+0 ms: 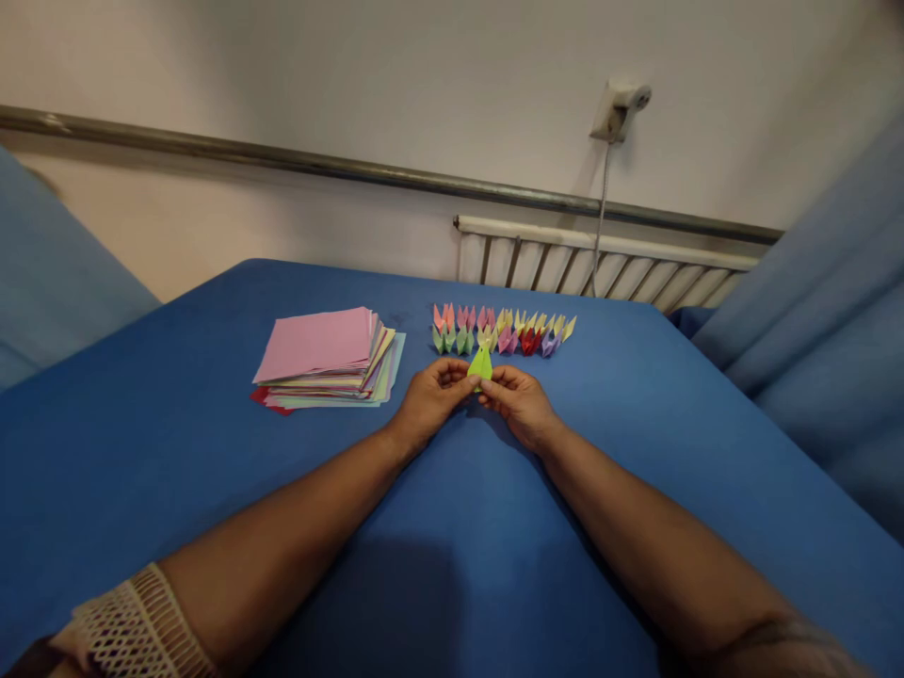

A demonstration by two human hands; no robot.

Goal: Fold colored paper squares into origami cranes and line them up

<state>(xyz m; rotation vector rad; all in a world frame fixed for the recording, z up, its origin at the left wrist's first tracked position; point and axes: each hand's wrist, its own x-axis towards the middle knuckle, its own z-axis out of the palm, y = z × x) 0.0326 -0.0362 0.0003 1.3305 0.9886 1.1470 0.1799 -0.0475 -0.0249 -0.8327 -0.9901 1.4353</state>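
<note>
A small lime-green piece of folded paper (481, 365) is pinched between my two hands, its narrow tip pointing away from me. My left hand (436, 394) is closed on its left lower side, thumb on top. On the right lower side, my right hand (519, 400) grips it the same way. Just beyond my fingers stand two rows of folded paper cranes (507, 339) in orange, pink, yellow, green, red and purple. The fingers under the green paper are partly hidden.
A stack of coloured paper sheets (317, 344), pink on top, lies left of my hands on the blue tablecloth (452, 593). Behind the table are a radiator (600, 240), a metal rail (339, 168) and a wall socket with a cord (613, 113). Blue curtains (833, 330) hang at both sides.
</note>
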